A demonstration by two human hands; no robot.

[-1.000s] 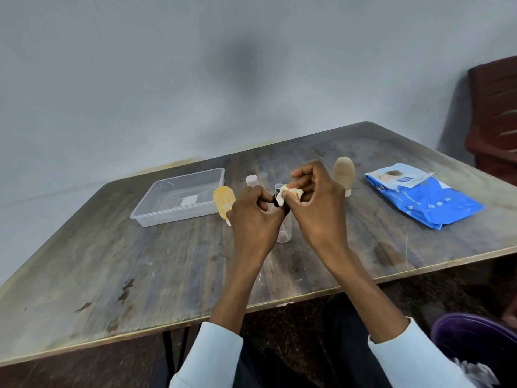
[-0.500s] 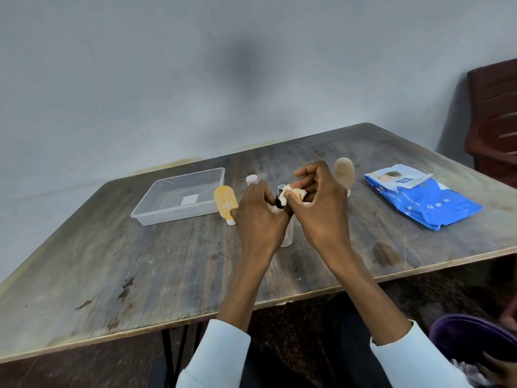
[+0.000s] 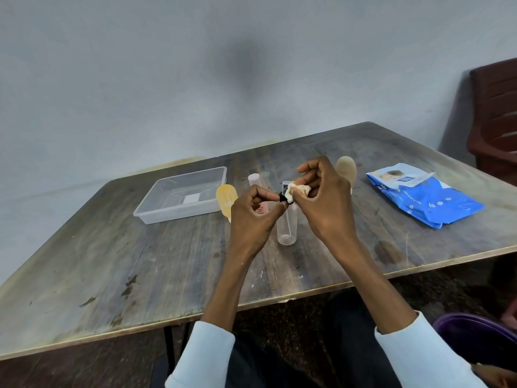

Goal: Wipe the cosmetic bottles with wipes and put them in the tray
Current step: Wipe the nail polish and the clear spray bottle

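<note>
Little has shifted: left hand still pinches a small, mostly hidden black item; right hand pinches the wipe.

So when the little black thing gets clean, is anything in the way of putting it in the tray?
The orange tube and pink bottle stand between the left hand and the tray. Lifting over them should work.
</note>
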